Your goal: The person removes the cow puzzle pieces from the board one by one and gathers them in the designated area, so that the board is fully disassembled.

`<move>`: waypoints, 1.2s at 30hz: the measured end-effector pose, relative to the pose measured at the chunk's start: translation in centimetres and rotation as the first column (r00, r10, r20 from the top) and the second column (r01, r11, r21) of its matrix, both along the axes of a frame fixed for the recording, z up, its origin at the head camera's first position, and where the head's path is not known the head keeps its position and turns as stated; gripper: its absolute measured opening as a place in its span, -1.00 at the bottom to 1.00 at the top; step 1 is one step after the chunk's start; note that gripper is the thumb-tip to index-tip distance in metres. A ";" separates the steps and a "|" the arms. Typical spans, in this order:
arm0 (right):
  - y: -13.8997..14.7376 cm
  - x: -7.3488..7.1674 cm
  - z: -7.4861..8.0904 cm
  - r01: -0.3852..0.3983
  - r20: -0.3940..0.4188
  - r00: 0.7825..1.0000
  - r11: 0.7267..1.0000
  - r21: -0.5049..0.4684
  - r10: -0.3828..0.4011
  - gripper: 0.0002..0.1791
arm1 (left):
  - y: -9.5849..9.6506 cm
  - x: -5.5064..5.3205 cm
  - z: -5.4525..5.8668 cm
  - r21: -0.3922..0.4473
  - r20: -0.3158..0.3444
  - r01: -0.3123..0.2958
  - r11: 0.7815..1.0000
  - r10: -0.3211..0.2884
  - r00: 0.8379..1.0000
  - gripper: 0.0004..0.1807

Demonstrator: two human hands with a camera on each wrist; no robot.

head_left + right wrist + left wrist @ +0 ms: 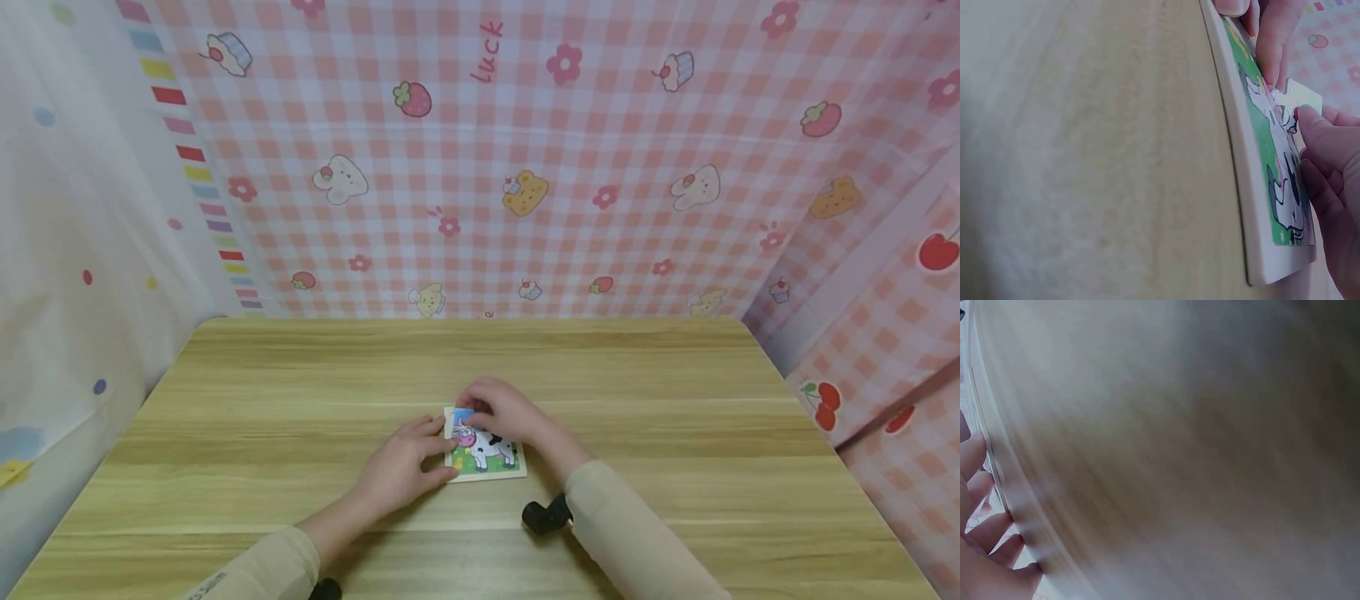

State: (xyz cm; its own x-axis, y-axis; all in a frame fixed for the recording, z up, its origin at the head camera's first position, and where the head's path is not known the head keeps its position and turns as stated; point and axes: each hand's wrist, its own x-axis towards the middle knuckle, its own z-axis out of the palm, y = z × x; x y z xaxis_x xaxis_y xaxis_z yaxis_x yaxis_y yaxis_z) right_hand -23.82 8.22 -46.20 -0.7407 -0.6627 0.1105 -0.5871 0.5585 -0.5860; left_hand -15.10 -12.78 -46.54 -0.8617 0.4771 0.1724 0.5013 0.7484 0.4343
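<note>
Cow jigsaw puzzle (491, 454) flat on a wood-grain table (247, 400), with one jigsaw piece (1305, 99) tilted up from it.
Set in a pale frame (498, 477), around the middle of the table's width, with wide tabletop to left and right and, past the far rim, more wood grain reaching back to a pink gingham curtain (570, 150). Close on the near right, just beside the beige right cuff (600, 487), a black rounded object (546, 517). At the left rim, left hand (405, 467) with fingers spread apart, thumb at the near-left corner, another fingertip on the picture. Over the far-left part, right hand (502, 412) with thumb and fingertips clamped on the piece.
</note>
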 end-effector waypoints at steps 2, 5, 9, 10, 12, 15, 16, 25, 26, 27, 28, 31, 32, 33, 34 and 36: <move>0.2 0.1 -0.1 0.007 0.000 1.000 1.000 -0.029 -0.007 -0.88 | 0.0 0.0 0.0 0.005 -0.003 0.002 1.000 -0.002 1.000 -0.54; 0.5 0.2 -0.2 0.018 0.025 1.000 0.995 -0.096 -0.015 -0.94 | 0.0 0.0 0.0 0.018 -0.007 0.004 1.000 -0.004 1.000 -0.53; 1.3 0.7 -0.2 0.056 0.090 0.995 0.980 -0.193 -0.039 -0.97 | 0.0 0.0 0.1 0.028 0.005 -0.005 1.000 0.005 1.000 -0.54; 1.6 0.8 -0.2 0.070 0.100 0.994 0.976 -0.208 -0.050 -0.96 | 0.1 0.0 0.1 0.028 0.011 -0.011 1.000 0.011 1.000 -0.54; 2.2 1.2 -0.1 0.097 0.112 0.991 0.966 -0.239 -0.071 -0.95 | 0.2 0.0 0.1 0.032 0.031 -0.028 0.999 0.027 0.999 -0.55; 3.4 1.6 -0.1 0.129 0.101 0.989 0.954 -0.270 -0.105 -0.94 | 0.5 0.0 0.3 0.066 0.073 -0.065 0.996 0.060 0.995 -0.53; 3.9 1.7 -0.1 0.134 0.092 0.989 0.949 -0.285 -0.112 -0.96 | 0.6 0.0 0.4 0.090 0.090 -0.080 0.993 0.071 0.993 -0.52; 8.5 2.5 -0.4 0.223 0.081 0.975 0.899 -0.376 -0.208 -0.97 | 0.4 -0.6 0.3 0.326 0.207 -0.150 0.934 0.084 0.975 -0.39; 9.1 2.5 -0.4 0.236 0.086 0.972 0.894 -0.381 -0.220 -0.96 | 0.3 -0.7 0.2 0.335 0.225 -0.154 0.930 0.080 0.971 -0.38; 9.5 2.6 -0.4 0.249 0.094 0.968 0.887 -0.388 -0.231 -0.96 | 0.1 -0.7 0.1 0.340 0.231 -0.152 0.928 0.074 0.970 -0.38; 10.0 2.6 -0.4 0.260 0.098 0.965 0.881 -0.395 -0.241 -0.95 | 0.0 -0.8 0.1 0.342 0.240 -0.153 0.927 0.071 0.968 -0.38; 11.3 2.9 -0.1 0.292 0.106 0.956 0.865 -0.409 -0.273 -0.93 | -0.4 -0.8 -0.1 0.351 0.260 -0.143 0.926 0.051 0.964 -0.39; 11.7 3.1 0.3 0.293 0.100 0.956 0.863 -0.412 -0.277 -0.93 | -0.6 -0.8 -0.1 0.352 0.259 -0.134 0.926 0.041 0.965 -0.39; 12.0 3.4 0.7 0.293 0.101 0.956 0.859 -0.419 -0.277 -0.93 | -0.6 -0.8 -0.1 0.352 0.256 -0.124 0.928 0.032 0.966 -0.39; 12.3 3.7 1.1 0.295 0.101 0.955 0.858 -0.421 -0.279 -0.93 | -0.7 -0.9 -0.1 0.354 0.260 -0.117 0.928 0.023 0.965 -0.39; 12.8 4.2 1.9 0.301 0.109 0.953 0.857 -0.418 -0.282 -0.92 | -0.8 -0.9 -0.2 0.359 0.249 -0.095 0.929 0.003 0.968 -0.38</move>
